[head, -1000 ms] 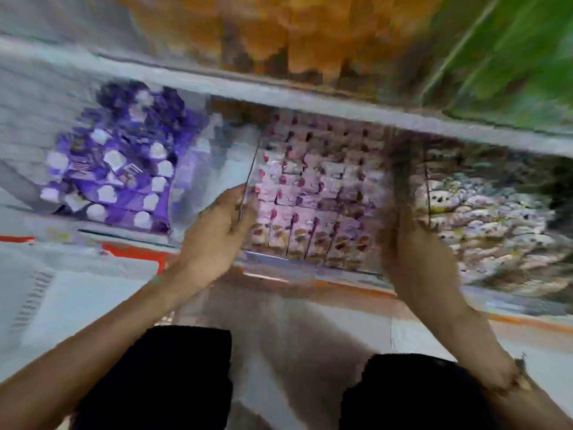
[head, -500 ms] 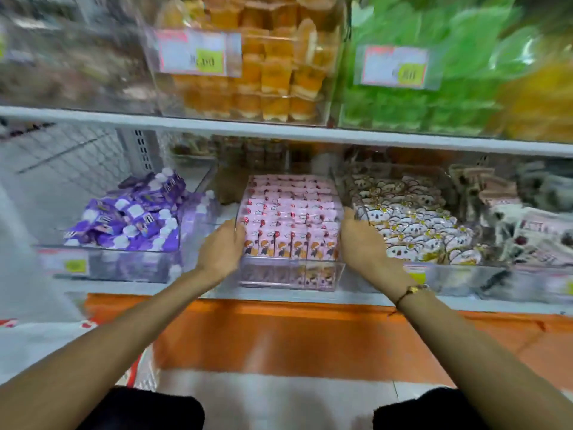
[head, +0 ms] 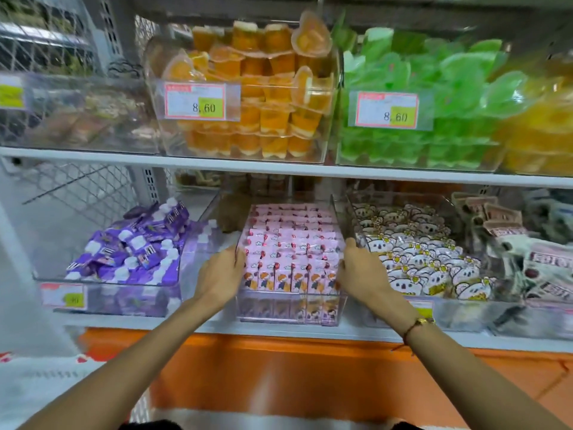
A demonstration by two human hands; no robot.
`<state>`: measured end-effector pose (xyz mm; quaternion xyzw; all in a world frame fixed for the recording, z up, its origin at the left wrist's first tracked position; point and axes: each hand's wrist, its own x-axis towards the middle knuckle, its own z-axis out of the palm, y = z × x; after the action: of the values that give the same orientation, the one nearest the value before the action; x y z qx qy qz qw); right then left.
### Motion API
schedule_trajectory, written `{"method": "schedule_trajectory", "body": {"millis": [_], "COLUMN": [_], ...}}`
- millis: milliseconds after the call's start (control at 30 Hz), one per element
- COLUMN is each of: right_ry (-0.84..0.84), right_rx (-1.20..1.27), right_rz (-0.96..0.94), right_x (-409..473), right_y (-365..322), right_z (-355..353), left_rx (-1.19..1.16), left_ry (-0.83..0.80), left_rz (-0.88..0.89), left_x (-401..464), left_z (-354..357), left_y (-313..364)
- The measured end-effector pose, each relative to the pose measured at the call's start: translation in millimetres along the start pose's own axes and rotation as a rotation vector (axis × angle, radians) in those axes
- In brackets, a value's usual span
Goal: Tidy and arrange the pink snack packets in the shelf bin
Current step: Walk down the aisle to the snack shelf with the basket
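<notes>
The pink packets [head: 291,256] between the hands look already lined up; left hand [head: 220,274] and right hand [head: 361,271] seemingly clasp the bin [head: 288,311] sides, probably squaring it.

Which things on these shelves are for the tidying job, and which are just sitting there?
For the job: pink snack packets; their clear bin; left hand and right hand, one on each side of it.

Just sitting there: purple packets; koala packets; orange jelly cups; green jellies; price tags.
</notes>
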<state>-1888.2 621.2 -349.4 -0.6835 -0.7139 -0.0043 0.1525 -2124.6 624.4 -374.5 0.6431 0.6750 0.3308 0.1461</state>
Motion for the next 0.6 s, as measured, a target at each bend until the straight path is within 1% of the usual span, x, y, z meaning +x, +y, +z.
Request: {"method": "schedule_trajectory", "body": {"millis": [200, 300, 367, 500, 600], "right_ry": [0.104, 0.193, 0.220, 0.141, 0.115], "right_rx": [0.065, 0.056, 0.047, 0.034, 0.016], "right_rz": [0.006, -0.022, -0.044, -0.075, -0.091], "right_x": [1.3, -3.7, -16.5, -46.3, -50.8], "right_y": [-4.2, -3.0, -0.9, -0.7, 0.2], "right_z": [-12.2, -22.8, -26.0, -20.2, -16.7], "left_rx": [-0.056, 0.004, 0.031, -0.003, -0.014], "left_ry": [0.080, 0.123, 0.099, 0.035, 0.096], "left_rz": [0.070, 0.090, 0.109, 0.103, 0.127], "left_x": [8.1, 8.5, -1.4, -35.2, -44.0], "left_z": [-14.9, -31.4, -38.9, -35.4, -29.9], "left_y": [8.2, 16.4, 16.9, 4.8, -0.2]}}
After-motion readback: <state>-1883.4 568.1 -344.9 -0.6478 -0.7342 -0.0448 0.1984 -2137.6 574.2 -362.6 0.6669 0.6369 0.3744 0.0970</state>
